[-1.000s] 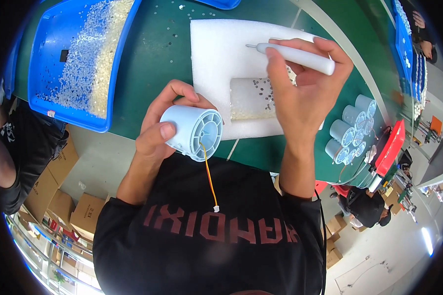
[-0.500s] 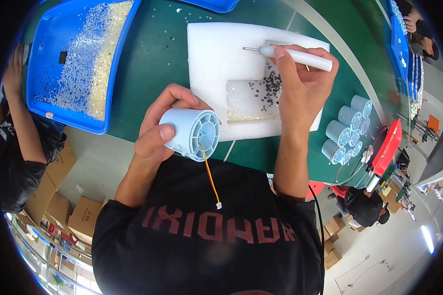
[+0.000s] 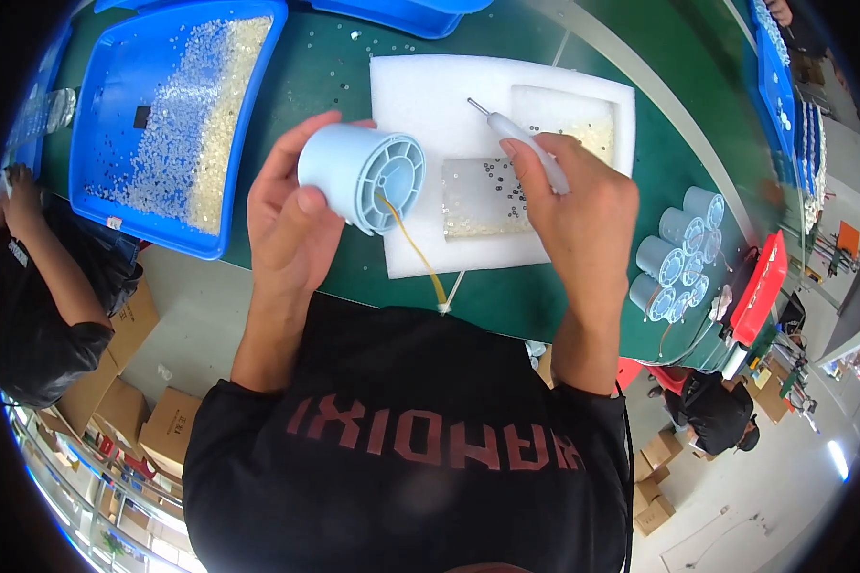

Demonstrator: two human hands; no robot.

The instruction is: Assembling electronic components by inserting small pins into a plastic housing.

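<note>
My left hand [image 3: 296,205] is wrapped round a light blue plastic cylinder [image 3: 339,177], its ribbed, spoked end facing right. From that end hangs a thin yellowish cable [image 3: 420,256] with a small white connector at its tip. Gripped in my right hand [image 3: 583,205] is a white pen-shaped tool [image 3: 526,143] with a slim metal tip that points up and left, apart from the cylinder. Beneath the tool lies a white foam block [image 3: 416,95] with recesses. Small black pieces [image 3: 499,183] and pale translucent ones [image 3: 478,227] lie in the nearer recess, partly hidden by my right hand.
A large blue tray [image 3: 115,105] of tiny pale pieces stands at the left on the green table [image 3: 306,91]. Several more light blue cylinders [image 3: 657,256] are grouped at the right, beside a red bin [image 3: 763,282]. Another person's arm [image 3: 53,258] is at the far left.
The cylinder has moved slightly up and left, and its cable has swung upward. My right hand has turned and come down with the tool, uncovering more of the foam's far-right recess.
</note>
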